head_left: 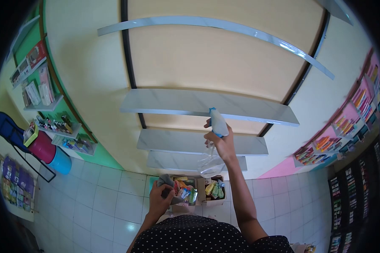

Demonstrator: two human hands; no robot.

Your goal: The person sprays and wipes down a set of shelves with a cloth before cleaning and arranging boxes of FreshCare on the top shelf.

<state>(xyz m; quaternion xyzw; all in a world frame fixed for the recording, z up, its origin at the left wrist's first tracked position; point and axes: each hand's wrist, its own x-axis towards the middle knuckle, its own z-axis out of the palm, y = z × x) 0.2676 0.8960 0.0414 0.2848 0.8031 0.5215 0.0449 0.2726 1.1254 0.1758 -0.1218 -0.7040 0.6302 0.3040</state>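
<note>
Clamped around the neck of a spray bottle (219,122), the right grip (225,146) holds it before a marbled shelf (177,100), apparently for spraying, where a squeeze calls for steady aim; the left grip (158,202) bunches a grey cloth (165,181) near a cardboard box (201,190).

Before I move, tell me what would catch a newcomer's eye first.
Likely the right hand, holding a clear spray bottle up before the grey wall shelves. Then the left hand with a grey cloth, lower down, near open boxes of colourful packets on the floor.
</note>
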